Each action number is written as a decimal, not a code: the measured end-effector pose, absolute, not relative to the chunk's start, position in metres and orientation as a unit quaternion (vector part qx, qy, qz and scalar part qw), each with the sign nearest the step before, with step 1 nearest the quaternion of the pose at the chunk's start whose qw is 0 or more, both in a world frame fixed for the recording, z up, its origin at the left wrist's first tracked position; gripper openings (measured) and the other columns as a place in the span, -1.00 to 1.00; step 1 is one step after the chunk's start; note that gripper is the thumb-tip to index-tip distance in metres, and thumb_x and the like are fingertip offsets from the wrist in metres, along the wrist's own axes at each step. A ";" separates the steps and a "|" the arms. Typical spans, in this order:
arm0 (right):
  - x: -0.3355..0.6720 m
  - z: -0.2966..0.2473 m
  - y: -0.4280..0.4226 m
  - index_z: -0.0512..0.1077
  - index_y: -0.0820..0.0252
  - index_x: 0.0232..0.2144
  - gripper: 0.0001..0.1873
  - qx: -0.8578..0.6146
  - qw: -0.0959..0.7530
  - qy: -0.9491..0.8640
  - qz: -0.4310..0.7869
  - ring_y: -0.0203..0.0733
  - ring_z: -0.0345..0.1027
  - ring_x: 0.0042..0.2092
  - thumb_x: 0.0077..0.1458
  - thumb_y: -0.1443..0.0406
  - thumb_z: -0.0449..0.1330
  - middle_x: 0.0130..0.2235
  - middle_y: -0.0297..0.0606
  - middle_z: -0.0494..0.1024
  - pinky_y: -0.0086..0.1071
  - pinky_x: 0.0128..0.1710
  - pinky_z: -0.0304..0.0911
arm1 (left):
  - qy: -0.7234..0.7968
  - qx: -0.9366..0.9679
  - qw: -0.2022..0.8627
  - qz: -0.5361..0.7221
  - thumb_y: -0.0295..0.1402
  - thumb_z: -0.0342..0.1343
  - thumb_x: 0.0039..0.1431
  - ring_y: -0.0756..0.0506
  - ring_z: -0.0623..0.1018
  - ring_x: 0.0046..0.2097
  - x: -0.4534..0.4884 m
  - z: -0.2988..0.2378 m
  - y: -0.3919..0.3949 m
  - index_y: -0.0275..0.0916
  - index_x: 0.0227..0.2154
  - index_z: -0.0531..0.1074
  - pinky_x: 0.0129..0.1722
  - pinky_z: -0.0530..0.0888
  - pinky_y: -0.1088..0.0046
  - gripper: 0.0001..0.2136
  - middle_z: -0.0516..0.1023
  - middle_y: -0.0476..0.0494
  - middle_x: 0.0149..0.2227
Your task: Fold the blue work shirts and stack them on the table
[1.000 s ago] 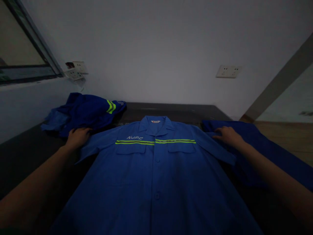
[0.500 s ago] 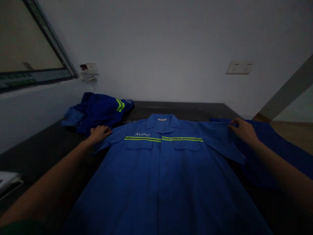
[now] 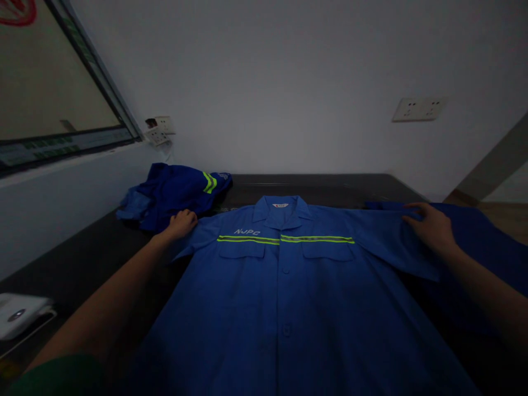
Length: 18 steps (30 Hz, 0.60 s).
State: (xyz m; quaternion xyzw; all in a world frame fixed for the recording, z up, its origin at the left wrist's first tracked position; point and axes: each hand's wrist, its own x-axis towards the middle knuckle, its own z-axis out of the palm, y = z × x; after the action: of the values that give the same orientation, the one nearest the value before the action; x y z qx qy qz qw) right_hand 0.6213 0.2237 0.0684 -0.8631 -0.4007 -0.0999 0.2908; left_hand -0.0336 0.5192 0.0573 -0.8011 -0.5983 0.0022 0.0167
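Observation:
A blue short-sleeved work shirt (image 3: 284, 297) with a yellow-green reflective chest stripe lies face up and buttoned on a dark table (image 3: 313, 184), collar away from me. My left hand (image 3: 181, 223) rests on the top edge of the shirt's left sleeve, fingers curled on the cloth. At the outer top edge of the right sleeve is my right hand (image 3: 429, 226), its fingers closed on the fabric, and the sleeve is spread out sideways. The room is dim.
A crumpled blue garment (image 3: 173, 190) with reflective stripes lies at the back left. Another dark blue garment (image 3: 490, 236) lies at the right under the sleeve. A white object (image 3: 18, 319) sits at the left edge. Wall sockets (image 3: 417, 109) and a window (image 3: 49, 99) are behind.
My right hand has slid outward along the right sleeve, drawing it flatter. My left hand has shifted onto the left sleeve's top edge. The view has turned a little left.

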 end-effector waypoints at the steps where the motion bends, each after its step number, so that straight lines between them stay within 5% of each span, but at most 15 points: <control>1: 0.619 0.073 0.224 0.45 0.15 -0.10 -0.67 -0.860 0.294 -0.401 -0.111 -0.02 0.44 -0.15 0.02 0.30 0.22 -0.19 -0.11 0.56 -0.27 -0.10 0.26 | -0.591 -0.807 0.016 -0.007 -0.23 -0.15 0.24 -0.26 0.47 0.01 -0.031 0.064 0.521 -0.22 -0.10 0.38 -0.04 0.38 0.20 -0.69 0.47 -0.32 -0.04; 7: 0.610 0.095 0.230 0.42 0.16 -0.05 -0.68 -0.840 0.276 -0.433 -0.175 -0.05 0.42 -0.08 0.11 0.31 0.17 -0.12 -0.12 0.56 -0.32 -0.06 0.21 | -0.564 -0.821 0.081 -0.031 -0.16 -0.24 0.30 -0.26 0.55 -0.15 -0.018 0.105 0.519 -0.20 0.02 0.25 -0.28 0.41 0.33 -0.64 0.53 -0.26 -0.13; 13: 0.611 0.084 0.227 0.40 0.11 -0.02 -0.70 -0.863 0.161 -0.445 -0.176 -0.03 0.38 -0.06 0.17 0.29 0.12 -0.02 -0.08 0.50 -0.28 -0.16 0.19 | -0.516 -0.841 0.164 -0.006 -0.23 -0.16 0.29 -0.21 0.47 -0.01 -0.026 0.107 0.512 -0.17 0.00 0.32 -0.21 0.42 0.37 -0.69 0.44 -0.21 0.02; 18: 0.632 0.074 0.224 0.37 0.28 0.01 -0.60 -0.903 0.185 -0.384 -0.055 -0.09 0.38 -0.11 0.14 0.24 0.18 -0.11 -0.02 0.51 -0.34 -0.16 0.20 | -0.544 -0.803 0.242 0.020 -0.39 -0.17 0.26 -0.25 0.38 0.06 -0.037 0.088 0.502 -0.17 0.10 0.29 0.00 0.34 0.17 -0.62 0.40 -0.25 0.06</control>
State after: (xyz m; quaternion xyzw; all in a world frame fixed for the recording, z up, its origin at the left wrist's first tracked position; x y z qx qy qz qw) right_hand 0.6319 0.2236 0.0737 -0.9030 -0.3840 -0.0555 0.1847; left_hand -0.0367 0.5016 0.0876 -0.8031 -0.5440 0.0199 0.2423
